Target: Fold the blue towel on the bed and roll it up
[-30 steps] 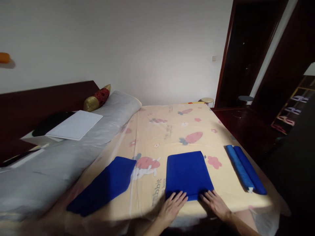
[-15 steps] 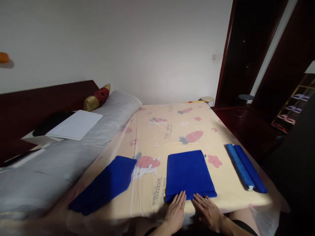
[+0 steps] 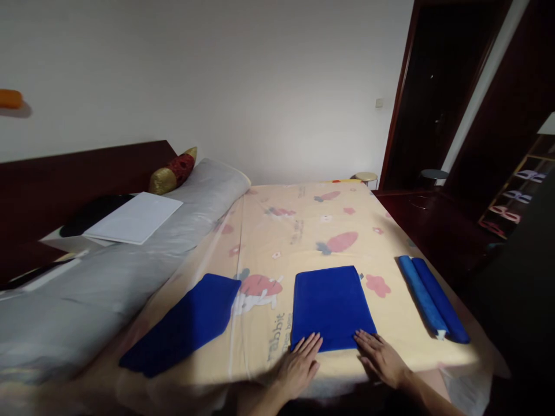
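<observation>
A folded blue towel (image 3: 330, 306) lies flat in the middle of the bed's near part. My left hand (image 3: 300, 365) rests at its near left corner, fingers stretched flat and touching the edge. At the near right corner my right hand (image 3: 380, 358) lies flat too, fingertips on the cloth. Another folded blue towel (image 3: 187, 326) lies slanted to the left. Two rolled blue towels (image 3: 432, 298) lie side by side on the right, near the bed's edge.
The bed (image 3: 303, 231) wears a cream sheet printed with carrots. A long grey bolster (image 3: 130, 260) runs along the left, with white paper (image 3: 132, 217) and a red and gold cushion (image 3: 171, 170) on it. Dark wooden door (image 3: 429, 98) and a shelf (image 3: 515, 196) stand to the right.
My hands drew together at the towel's near edge, then spread apart again to its two near corners. The towel has stayed in place.
</observation>
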`<state>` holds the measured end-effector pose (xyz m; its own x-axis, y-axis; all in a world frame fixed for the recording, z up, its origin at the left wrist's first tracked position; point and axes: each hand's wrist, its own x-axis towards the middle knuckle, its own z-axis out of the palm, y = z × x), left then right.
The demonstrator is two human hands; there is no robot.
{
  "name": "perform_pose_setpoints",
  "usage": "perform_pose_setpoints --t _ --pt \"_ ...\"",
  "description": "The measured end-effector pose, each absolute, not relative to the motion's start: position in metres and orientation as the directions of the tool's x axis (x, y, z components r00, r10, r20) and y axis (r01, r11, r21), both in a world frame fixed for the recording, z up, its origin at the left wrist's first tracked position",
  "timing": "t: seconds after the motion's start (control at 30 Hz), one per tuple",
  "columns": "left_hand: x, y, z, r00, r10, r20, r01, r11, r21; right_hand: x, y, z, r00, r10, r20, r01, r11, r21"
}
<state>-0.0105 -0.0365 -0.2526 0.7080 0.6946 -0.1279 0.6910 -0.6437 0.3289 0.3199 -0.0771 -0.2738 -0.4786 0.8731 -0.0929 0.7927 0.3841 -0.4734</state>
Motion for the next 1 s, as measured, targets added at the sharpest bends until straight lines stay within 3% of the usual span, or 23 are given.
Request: perform_pose_setpoints --t 0.23,0.37,0.53,0.67,0.9,1.0 --pt "-0.018 -0.034 -0.255 0.731 0.682 0.015 0.676 -0.727 0.116 0.326 -0.074 -0.308 -0.37 0.915 0.163 0.899 0.397 -0.185" --pt "-0.001 -0.042 -0.251 0.753 0.658 0.029 0.651 -0.751 0.112 0.307 -0.077 -0.291 -0.432 0.893 0.123 0.859 0.449 -0.244" --pt "0.012 -0.049 -0.247 0.762 0.646 -0.032 0.635 -0.738 0.227 0.291 -0.083 -0.263 -0.547 0.837 -0.011 0.764 0.494 -0.416" --pt "0.005 -0.045 -0.25 0.745 0.661 -0.092 0.658 -0.705 0.265 0.292 -0.081 -0.268 -0.552 0.832 -0.047 0.761 0.48 -0.436" --pt "-0.038 -0.023 -0.262 0.681 0.732 0.012 0.731 -0.681 0.055 0.318 -0.074 -0.301 -0.289 0.957 0.02 0.913 0.282 -0.294" --pt "-0.054 -0.017 -0.267 0.688 0.723 0.068 0.725 -0.688 -0.021 0.326 -0.073 -0.311 -0.253 0.967 0.02 0.93 0.249 -0.27"
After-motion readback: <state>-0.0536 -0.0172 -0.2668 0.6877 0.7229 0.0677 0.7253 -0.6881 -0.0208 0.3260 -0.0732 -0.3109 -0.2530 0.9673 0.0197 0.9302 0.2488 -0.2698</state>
